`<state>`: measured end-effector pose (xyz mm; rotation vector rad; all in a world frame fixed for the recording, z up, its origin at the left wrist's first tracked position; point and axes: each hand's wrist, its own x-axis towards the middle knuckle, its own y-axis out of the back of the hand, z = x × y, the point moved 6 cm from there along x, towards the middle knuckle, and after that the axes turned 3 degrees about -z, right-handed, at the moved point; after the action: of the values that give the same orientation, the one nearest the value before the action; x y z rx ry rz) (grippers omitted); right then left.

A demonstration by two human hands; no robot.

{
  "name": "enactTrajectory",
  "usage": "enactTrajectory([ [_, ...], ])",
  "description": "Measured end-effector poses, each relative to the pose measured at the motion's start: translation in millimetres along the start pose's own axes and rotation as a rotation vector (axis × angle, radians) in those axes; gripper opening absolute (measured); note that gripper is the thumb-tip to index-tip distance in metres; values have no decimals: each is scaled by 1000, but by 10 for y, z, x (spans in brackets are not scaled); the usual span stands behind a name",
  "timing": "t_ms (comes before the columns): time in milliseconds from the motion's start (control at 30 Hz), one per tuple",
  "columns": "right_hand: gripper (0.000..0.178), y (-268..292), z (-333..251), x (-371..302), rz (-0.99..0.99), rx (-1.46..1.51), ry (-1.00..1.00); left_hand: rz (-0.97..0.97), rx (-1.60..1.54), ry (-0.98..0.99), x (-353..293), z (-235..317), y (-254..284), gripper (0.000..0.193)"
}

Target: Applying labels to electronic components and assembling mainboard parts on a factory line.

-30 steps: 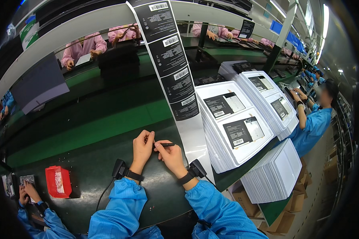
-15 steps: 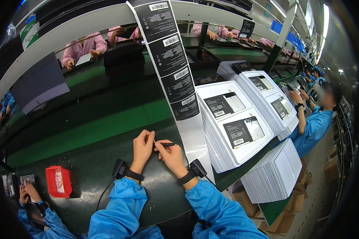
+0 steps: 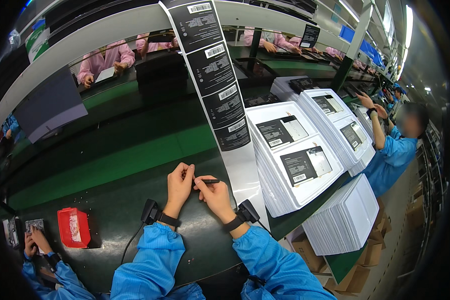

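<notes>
Over the dark green workbench [image 3: 150, 205], both of my hands meet near the middle of the view. My right hand [image 3: 215, 197] pinches a thin black pen-like tool [image 3: 212, 181], whose exact kind does not show. Close against it, my left hand [image 3: 181, 184] has its fingers drawn together; whatever lies between them is too small to make out. Just beyond my right hand hangs a long strip of black labels [image 3: 228, 118] with white barcode patches, its pale backing running down to the bench.
Right of the strip stand stacked white trays [image 3: 270, 187] holding black-and-silver battery packs [image 3: 305, 166]. More white trays [image 3: 340, 215] are piled nearer me. A red bin [image 3: 86, 230] with white scraps sits left, beside a co-worker's hands [image 3: 38, 240]. Another co-worker [image 3: 392, 155] stands right.
My hands and the black tool stay practically still. The co-worker at the right has raised their hands and moved them farther away, with a dark flat thing in them.
</notes>
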<state>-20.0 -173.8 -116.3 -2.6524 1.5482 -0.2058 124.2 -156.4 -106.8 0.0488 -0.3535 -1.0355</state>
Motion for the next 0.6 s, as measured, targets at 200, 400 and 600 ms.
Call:
enactTrajectory([
  [200, 24, -5, -22, -6, -2, 2, -4, -3, 12, 2, -4, 20, 4, 30],
  [400, 25, 1, 1, 5, -3, 3, -1, 3, 0, 6, -4, 17, -5, 31],
  [600, 25, 0, 9, 6, 0, 0, -5, 20, 38, -1, -12, 62, 19, 32],
])
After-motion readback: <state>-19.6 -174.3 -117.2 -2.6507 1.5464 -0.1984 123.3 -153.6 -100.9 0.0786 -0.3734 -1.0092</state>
